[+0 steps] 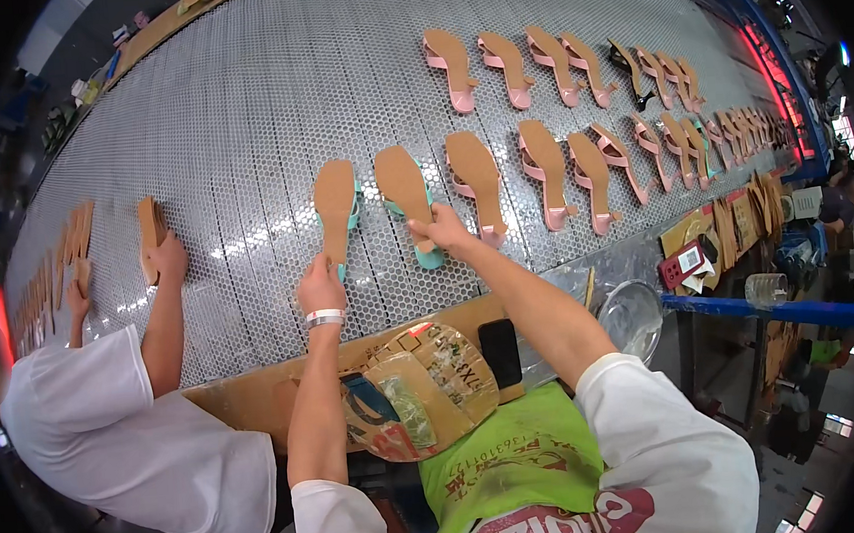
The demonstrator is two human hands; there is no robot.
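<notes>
Though broad-toed, slim-waisted mint-strapped sandals [400, 181]

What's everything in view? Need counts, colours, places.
Teal sandals: 2, teal straps, tan soles, one at each hand
Pink sandals: over ten, pink straps, tan soles, rows to the right
Black sandal: 1, far row
Mesh surface: 1, grey, under the sandals
Phone: 1, black, near edge
Cardboard pad: 1, brown, near edge
Bowl: 1, clear, near edge, right
Rail: 1, blue, right
Co-worker: 1, white shirt, left
Rim clutter: too small to count
Apron: 1, green, on the wearer
Wristband: 1, white, left wrist
Left hand: 1, bare, centre
Right hand: 1, bare, centre
</notes>
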